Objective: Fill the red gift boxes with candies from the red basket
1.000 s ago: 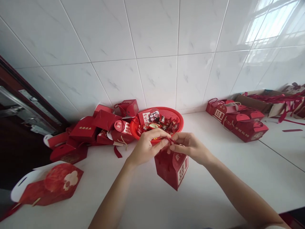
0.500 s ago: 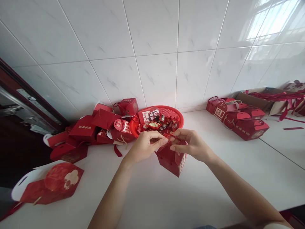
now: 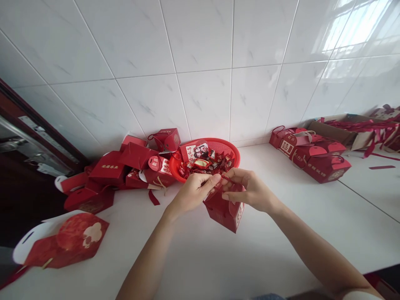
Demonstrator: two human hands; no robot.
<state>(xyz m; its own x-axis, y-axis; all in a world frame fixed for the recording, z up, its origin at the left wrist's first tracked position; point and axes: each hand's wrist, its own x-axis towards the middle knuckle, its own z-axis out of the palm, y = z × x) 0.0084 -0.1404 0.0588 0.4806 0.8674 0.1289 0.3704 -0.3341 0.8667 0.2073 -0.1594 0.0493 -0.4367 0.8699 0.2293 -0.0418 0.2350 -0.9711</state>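
A red paper candy box (image 3: 221,214) with a white printed panel stands on the white table, just in front of a red plastic basket (image 3: 238,160). Over its top, my left hand (image 3: 195,191) pinches a thin red cord (image 3: 223,178) between thumb and fingers. My right hand (image 3: 250,191) has its index finger curled on the same cord, with the thumb held lower beside the box top. My fingers partly hide the upper flaps. Wrapped candies (image 3: 215,162) and a printed card (image 3: 193,151) lie in the basket.
Several red boxes (image 3: 109,166) are heaped on the left, near a dark door frame (image 3: 37,129). An open box with a white flap (image 3: 68,239) lies at front left. More closed boxes (image 3: 325,168) stand right, beside a carton of red ribbons (image 3: 359,127). A tiled wall (image 3: 203,96) rises behind.
My left thumb has risen slightly along the cord, and its fingers have shifted. My right hand and the box stay nearly in place.
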